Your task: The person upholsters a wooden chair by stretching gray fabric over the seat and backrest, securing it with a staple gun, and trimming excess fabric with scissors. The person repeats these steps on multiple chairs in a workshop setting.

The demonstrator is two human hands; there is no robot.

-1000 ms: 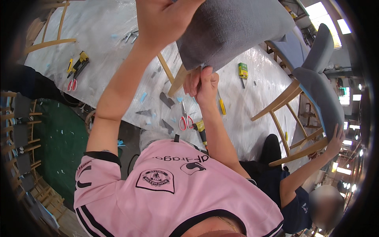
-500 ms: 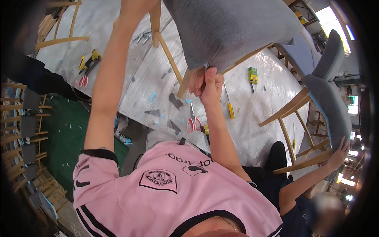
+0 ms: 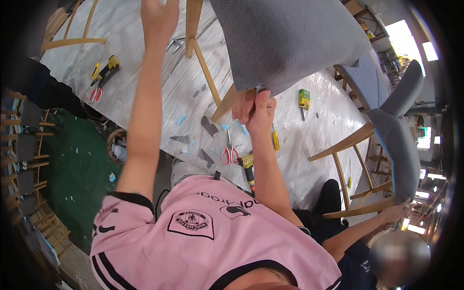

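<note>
A chair with a grey upholstered seat (image 3: pixel 295 43) and pale wooden legs lies tipped on the wrapped tabletop in front of me. My right hand (image 3: pixel 260 115) is closed at the seat's lower corner, thumb and fingers pinching the edge of the grey fabric (image 3: pixel 261 86) beside a wooden leg (image 3: pixel 226 104). To the left of the chair, my left hand (image 3: pixel 160 21) is raised at the upper edge of the view. Its thumb and fingers look apart, with nothing visible between them, though the fingertips are cut off.
Red-handled scissors (image 3: pixel 229 153) and a yellow-black staple gun (image 3: pixel 247 169) lie near me. Another staple gun (image 3: pixel 108 71) and scissors (image 3: pixel 96 94) are at left. Fabric scraps (image 3: pixel 209 126), a green-yellow box (image 3: pixel 304 98) and a screwdriver (image 3: pixel 275 139) lie about. At right, another person holds a grey chair (image 3: pixel 398 145).
My left hand has come away from beside the chair leg and moved slightly left. My right hand keeps its pinch at the seat corner. The view has shifted a little.
</note>
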